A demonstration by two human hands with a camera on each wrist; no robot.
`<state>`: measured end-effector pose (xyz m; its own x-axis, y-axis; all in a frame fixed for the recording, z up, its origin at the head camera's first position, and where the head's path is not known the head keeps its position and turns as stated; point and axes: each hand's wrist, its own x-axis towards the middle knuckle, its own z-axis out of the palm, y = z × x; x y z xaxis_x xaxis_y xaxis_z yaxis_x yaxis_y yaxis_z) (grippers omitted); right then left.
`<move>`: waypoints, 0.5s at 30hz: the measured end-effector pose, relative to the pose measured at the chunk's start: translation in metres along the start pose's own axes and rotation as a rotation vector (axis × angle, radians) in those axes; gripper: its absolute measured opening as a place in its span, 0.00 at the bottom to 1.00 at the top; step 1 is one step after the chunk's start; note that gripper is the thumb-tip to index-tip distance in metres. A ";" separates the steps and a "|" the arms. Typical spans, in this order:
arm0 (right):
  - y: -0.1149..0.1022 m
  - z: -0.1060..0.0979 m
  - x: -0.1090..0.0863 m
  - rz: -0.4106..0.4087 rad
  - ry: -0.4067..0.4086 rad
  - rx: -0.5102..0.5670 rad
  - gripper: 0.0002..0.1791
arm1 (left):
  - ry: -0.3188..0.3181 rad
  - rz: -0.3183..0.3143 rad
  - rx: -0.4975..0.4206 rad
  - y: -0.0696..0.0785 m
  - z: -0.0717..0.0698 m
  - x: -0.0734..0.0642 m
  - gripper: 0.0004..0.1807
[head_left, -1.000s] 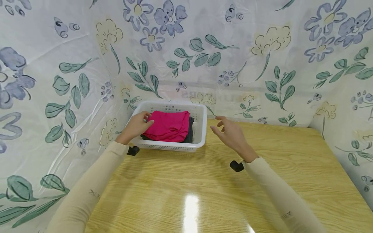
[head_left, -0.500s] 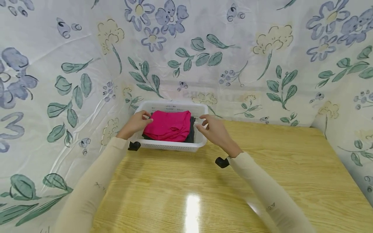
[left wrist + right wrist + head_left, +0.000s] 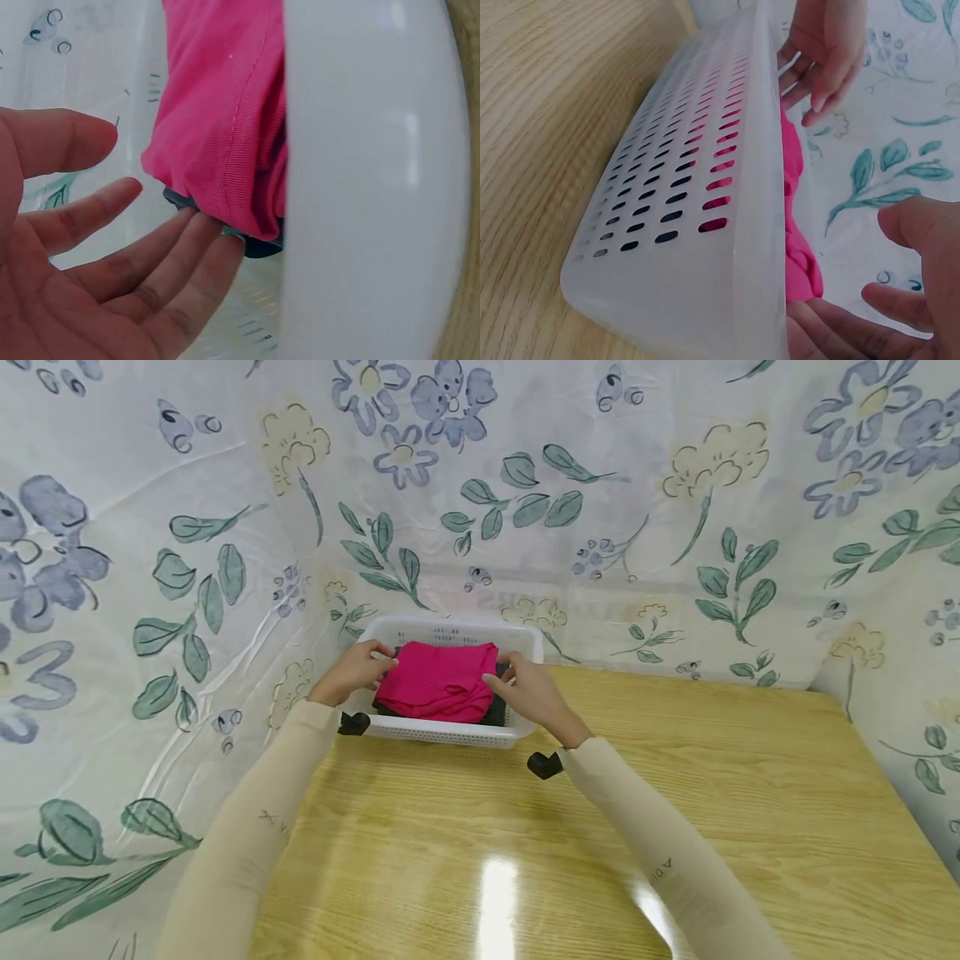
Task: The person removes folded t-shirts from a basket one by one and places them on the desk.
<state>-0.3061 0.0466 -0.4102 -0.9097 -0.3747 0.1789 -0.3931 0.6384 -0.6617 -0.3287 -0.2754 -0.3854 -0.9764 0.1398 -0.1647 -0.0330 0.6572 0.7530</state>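
Note:
A folded pink garment (image 3: 438, 681) lies on top of dark folded cloth (image 3: 495, 713) inside a white perforated plastic basket (image 3: 450, 732). At the pile's left end is my left hand (image 3: 356, 670), thumb and fingers apart. In the left wrist view, some fingertips (image 3: 232, 244) reach the lower edge of the pile, where dark cloth (image 3: 264, 248) peeks out under the pink. My right hand (image 3: 534, 693) reaches over the basket's right rim to the pile's other end. Its lower fingers (image 3: 840, 330) meet the pink cloth (image 3: 801, 259) in the right wrist view, with the thumb held away.
The basket stands at the back left of a wooden table (image 3: 675, 777), close to a flower-printed sheet (image 3: 585, 485) that hangs behind and at the sides. Black wrist mounts (image 3: 545, 766) stick out from both sleeves.
My right hand has moved left, from outside the basket to over its right rim and up to the pink garment. The left hand has stayed by the pile's left end.

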 end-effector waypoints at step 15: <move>-0.007 0.016 0.020 0.152 -0.088 0.221 0.31 | -0.024 -0.046 0.016 0.002 -0.001 0.008 0.25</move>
<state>-0.3188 0.0235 -0.4137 -0.9370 -0.3492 0.0078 -0.2055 0.5332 -0.8206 -0.3365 -0.2740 -0.3847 -0.9685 0.1265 -0.2147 -0.0747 0.6748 0.7342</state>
